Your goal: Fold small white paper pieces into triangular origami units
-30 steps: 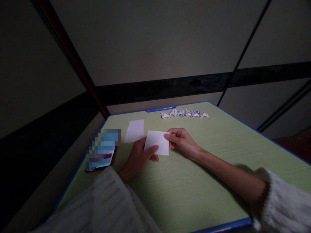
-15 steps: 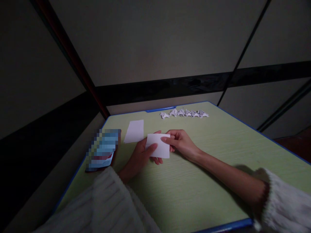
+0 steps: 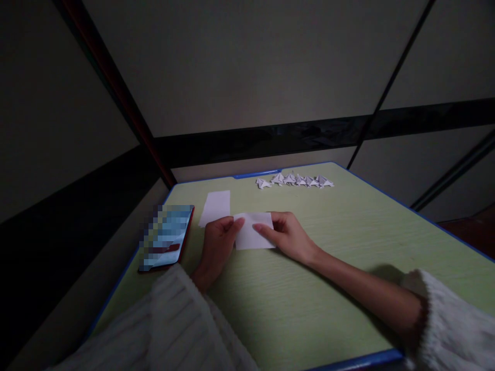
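Observation:
A small white sheet of paper (image 3: 254, 237) is held up above the table, its face turned toward me. My left hand (image 3: 219, 242) pinches its left edge, thumb in front near the upper left corner and fingers curled behind. On the other side, my right hand (image 3: 289, 234) grips the right edge, with the thumb laid across the front and the fingers behind the sheet. Beyond my left hand lies a second white sheet (image 3: 217, 203), flat on the table, its lower edge partly hidden by that hand.
The pale green table (image 3: 328, 299) has a blue rim. A blurred-out tablet or phone with a dark red edge (image 3: 170, 237) lies at the left. Several folded white paper figures (image 3: 299, 180) stand in a row at the back. Panelled doors (image 3: 247, 72) rise behind the table.
My left hand has shifted from under the paper to its left edge, fingers now curled. My right thumb and fingers stay on the right side, and the sheet has moved slightly.

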The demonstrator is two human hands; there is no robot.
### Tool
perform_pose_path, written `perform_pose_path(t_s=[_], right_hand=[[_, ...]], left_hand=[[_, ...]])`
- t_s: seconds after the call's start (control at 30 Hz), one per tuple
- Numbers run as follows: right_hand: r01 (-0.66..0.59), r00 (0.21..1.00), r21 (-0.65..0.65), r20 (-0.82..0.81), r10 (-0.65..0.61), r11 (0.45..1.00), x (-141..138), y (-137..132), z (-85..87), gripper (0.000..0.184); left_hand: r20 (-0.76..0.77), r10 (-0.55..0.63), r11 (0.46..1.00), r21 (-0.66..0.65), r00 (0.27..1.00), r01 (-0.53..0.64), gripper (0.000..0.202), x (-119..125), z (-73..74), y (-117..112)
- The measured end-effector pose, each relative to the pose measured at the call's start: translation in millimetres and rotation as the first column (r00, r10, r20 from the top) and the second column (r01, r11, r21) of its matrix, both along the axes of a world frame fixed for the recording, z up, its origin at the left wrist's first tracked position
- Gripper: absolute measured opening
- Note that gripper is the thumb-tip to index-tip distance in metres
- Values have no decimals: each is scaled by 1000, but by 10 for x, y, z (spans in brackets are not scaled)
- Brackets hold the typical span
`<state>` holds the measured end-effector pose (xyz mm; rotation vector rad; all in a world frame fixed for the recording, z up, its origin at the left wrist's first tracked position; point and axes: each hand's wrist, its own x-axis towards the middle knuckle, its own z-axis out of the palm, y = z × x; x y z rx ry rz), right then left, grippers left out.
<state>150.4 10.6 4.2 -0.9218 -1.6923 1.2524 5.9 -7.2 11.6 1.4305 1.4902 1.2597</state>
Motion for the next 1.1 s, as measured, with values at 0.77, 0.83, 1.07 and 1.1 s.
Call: perform_pose_path(t_s=[0.77, 0.83, 1.07, 1.1], right_hand=[[-454, 736, 884, 443, -512, 111, -32, -59, 14, 26], [-438, 749, 892, 429, -504, 108, -63, -77, 12, 26], [-411, 745, 899, 426, -514, 149, -149, -121, 21, 19], [-412, 739, 898, 429, -520, 156, -152, -124, 24, 19]], left_hand=[[473, -104, 995, 52, 875, 90, 12, 42, -183, 32], [531, -72, 997, 29, 844, 67, 11, 72, -170, 22], [696, -12, 998, -42, 718, 57, 10, 165, -79, -2], [707, -15, 997, -44, 707, 64, 10, 172, -73, 1]])
